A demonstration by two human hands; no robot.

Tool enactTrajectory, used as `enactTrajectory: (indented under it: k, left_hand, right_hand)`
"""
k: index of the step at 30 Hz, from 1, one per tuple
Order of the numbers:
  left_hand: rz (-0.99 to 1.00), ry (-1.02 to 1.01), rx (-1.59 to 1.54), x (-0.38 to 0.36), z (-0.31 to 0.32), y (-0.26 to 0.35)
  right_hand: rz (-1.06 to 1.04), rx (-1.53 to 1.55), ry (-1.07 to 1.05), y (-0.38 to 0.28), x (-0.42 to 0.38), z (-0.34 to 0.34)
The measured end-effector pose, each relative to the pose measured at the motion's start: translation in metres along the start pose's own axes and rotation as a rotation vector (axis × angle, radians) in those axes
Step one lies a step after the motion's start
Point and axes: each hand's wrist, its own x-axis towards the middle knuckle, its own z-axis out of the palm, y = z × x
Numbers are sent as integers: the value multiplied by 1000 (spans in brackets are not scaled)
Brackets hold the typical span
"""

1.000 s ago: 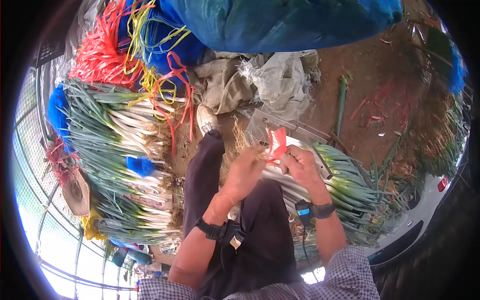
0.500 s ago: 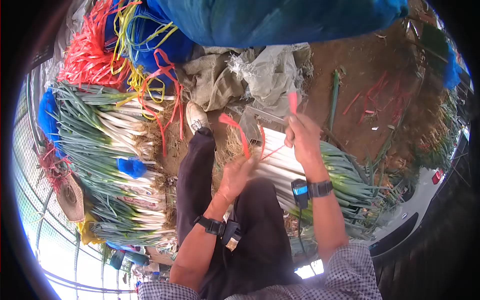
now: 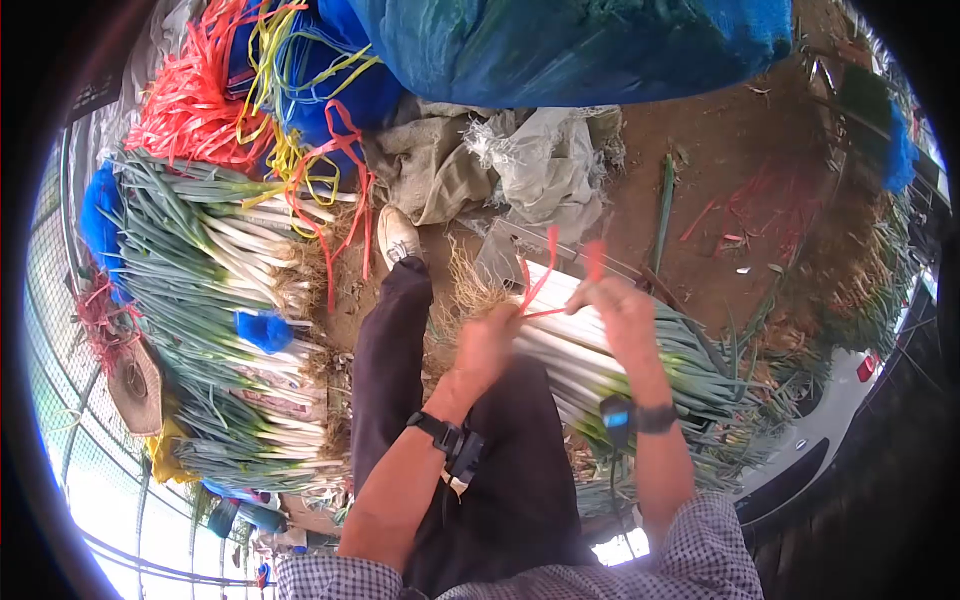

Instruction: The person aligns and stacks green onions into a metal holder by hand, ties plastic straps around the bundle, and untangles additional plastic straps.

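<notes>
Gripping the red string (image 3: 545, 290) in both fists, I am drawing it across a bundle of green onions (image 3: 620, 370) lying under my hands on my lap. My left hand (image 3: 487, 345) is pinching one strand; my right hand (image 3: 622, 310) is clenching the other, just beside it. More tied onions (image 3: 220, 290) are lying well off past my left hand.
</notes>
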Motion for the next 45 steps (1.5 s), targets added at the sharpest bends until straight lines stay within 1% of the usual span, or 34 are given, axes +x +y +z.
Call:
enactTrajectory:
  k: [1, 2, 3, 4, 6, 7, 8, 9, 10, 11, 14, 16, 17, 18, 19, 20, 22, 23, 24, 26, 27, 30, 31, 34, 35, 36, 37, 38, 39, 40, 41, 42, 44, 45]
  left_hand:
    - [32, -48, 40, 1, -4, 1]
    - [63, -96, 81, 1, -5, 0]
    - [136, 9, -20, 1, 2, -6]
    - [207, 116, -117, 0, 13, -15]
    - [181, 126, -193, -1, 14, -25]
    - [86, 29, -176, 0, 7, -23]
    - [-3, -68, -164, 2, 3, -21]
    - [-29, -71, -123, 3, -1, -16]
    - [23, -25, -203, 4, 11, -30]
    - [78, 15, -287, 2, 32, -58]
    - [120, -56, -219, 3, 11, -39]
    - [110, -92, -215, 5, -2, -31]
    - [84, -125, -209, 5, -4, -28]
    - [81, -114, -163, 2, 5, -36]
    - [25, -61, -229, -2, 3, -28]
    - [-32, -5, -292, -4, 0, -19]
    - [-1, 84, -248, -2, 6, -23]
    - [13, 130, -225, -1, 7, -20]
    - [-96, 65, -307, -1, 6, -17]
    - [-310, -76, -462, 0, -6, 2]
    - [-84, 86, -405, 0, 13, -22]
    - [-92, -27, -309, 4, -1, -10]
    - [-131, -43, -323, 5, -7, 5]
    - [-224, -106, -285, 3, -8, 12]
    - [-46, -1, -338, 0, -3, 10]
    - [-14, -28, -333, -3, 2, -8]
    - [46, 45, -262, -8, 1, 0]
    - [-50, -33, -165, -12, -4, 0]
    - [-49, -34, -79, -16, 8, -17]
    - [90, 22, -51, -14, 11, -16]
    - [206, 83, 124, -14, 12, -15]
    - [268, 175, 110, -11, 15, -11]
    - [348, 137, 150, -2, 8, -6]
    - [410, 152, 172, -1, 7, -2]
  right_hand:
    - [-169, -266, -115, -20, -3, 13]
    - [-456, -377, -54, -35, 3, 36]
    - [-562, -346, -172, -52, 14, 49]
    - [-565, -461, -210, -55, 26, 59]
    - [-572, -684, -291, -58, 51, 74]
    - [-517, -661, -278, -66, 60, 63]
    - [-371, -398, -96, -58, 63, 61]
    - [-128, -362, -80, -54, 58, 55]
    - [114, -326, -54, -57, 48, 51]
    - [38, -347, -94, -37, 32, 55]
    - [-166, -501, -163, 42, -5, 67]
    - [-238, -467, -146, 67, -11, 66]
    - [-157, -378, -96, 65, -12, 66]
    - [-78, -282, -44, 63, -14, 68]
    - [24, -216, -20, 67, -16, 72]
    - [166, -75, -58, 65, -18, 74]
    - [252, 80, -51, 65, -19, 75]
    - [278, 80, -74, 69, -19, 74]
    - [174, 11, -69, 82, -20, 76]
    - [30, -93, -52, 84, -21, 76]
    - [-2, -39, -80, 85, -19, 77]
    - [83, -1, -180, 85, -12, 76]
    - [71, -111, -195, 90, -9, 75]
    - [48, -164, -73, 101, -13, 81]
    - [71, -146, -13, 102, -16, 81]
    - [98, -129, -30, 105, -16, 80]
    - [120, -98, -63, 101, -14, 81]
    - [167, -132, -100, 98, -14, 79]
    - [124, -123, -77, 97, -13, 78]
    - [13, -180, -87, 92, -8, 75]
    - [277, -80, -104, 86, -10, 71]
    - [351, 44, -109, 79, -13, 69]
    - [309, 1, -71, 74, -15, 68]
    - [288, -66, -82, 74, -17, 67]
